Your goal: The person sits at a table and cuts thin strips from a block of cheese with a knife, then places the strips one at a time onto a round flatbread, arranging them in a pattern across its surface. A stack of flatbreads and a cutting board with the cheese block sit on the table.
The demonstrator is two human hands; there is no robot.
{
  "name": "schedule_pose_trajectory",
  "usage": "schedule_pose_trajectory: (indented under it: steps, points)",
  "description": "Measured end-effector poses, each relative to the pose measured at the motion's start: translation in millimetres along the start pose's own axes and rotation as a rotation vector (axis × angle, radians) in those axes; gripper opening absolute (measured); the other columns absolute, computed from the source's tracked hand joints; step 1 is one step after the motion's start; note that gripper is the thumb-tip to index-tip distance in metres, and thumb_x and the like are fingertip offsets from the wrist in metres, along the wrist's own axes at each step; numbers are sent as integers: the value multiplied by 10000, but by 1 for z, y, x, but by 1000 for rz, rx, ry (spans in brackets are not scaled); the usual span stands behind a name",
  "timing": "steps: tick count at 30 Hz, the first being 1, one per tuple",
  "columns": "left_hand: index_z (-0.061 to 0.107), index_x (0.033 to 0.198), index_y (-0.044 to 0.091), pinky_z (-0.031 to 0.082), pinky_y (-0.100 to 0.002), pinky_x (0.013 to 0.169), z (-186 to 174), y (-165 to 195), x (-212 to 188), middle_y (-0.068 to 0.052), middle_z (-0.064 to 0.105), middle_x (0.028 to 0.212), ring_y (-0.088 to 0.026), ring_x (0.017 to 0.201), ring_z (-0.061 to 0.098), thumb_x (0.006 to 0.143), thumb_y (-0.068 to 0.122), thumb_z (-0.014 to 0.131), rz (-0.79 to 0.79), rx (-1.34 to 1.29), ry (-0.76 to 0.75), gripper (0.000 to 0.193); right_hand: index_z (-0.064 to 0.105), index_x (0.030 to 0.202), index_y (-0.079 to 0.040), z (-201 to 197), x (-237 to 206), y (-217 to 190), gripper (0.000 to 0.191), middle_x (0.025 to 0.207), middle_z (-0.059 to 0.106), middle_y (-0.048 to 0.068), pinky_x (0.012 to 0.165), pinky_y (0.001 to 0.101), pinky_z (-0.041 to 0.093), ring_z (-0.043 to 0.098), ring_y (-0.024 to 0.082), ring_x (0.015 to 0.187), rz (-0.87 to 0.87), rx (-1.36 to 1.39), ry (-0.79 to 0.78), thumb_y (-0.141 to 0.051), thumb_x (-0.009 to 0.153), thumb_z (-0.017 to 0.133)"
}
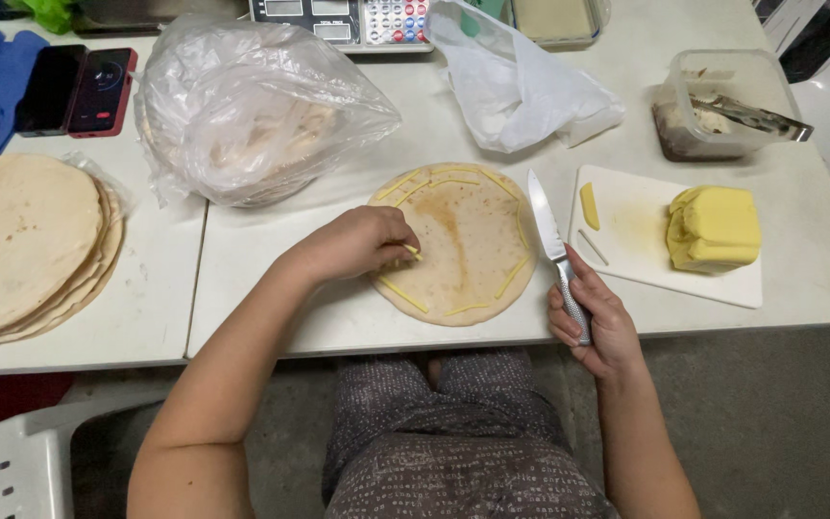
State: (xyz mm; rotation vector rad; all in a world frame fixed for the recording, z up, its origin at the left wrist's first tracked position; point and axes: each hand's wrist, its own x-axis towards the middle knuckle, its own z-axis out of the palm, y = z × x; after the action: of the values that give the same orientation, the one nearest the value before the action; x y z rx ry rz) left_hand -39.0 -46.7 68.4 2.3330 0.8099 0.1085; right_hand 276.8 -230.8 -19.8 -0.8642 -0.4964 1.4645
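Left hand (357, 242) has its fingers (398, 240) pinched on a thin cheese strip (412, 252) at the near-left edge of the tortilla (461, 240) lying flat on the white table (271, 288), with more strips ringing the rim. Right hand (593, 322) is clenched round the handle of a paring knife (554, 252), blade pointing away, beside the cutting board (655, 252) with the yellow cheese block (713, 229). Those strips look soft and snappy, so I'd say pinch lightly mid-length.
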Motion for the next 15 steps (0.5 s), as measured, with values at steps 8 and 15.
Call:
schedule_pose_trajectory:
  steps: [8,15]
  points:
    - [758,1056,90,523,-393,886,22,11,0,-81,695,1038,-274,992,677,883,180,681,110,72,-79,210,419,1581,-120,-2,-3,-1,532,848,583,105,428,221,383,454,96,510,4,7,8,-141,1052,478]
    - [776,1000,103,527,-409,872,42,7,6,-75,703,993,-280,982,675,876,158,684,174,155,-73,165,428,1582,-128,-4,-3,1,531,851,580,107,430,215,384,454,92,515,-1,20,-2,-141,1054,486]
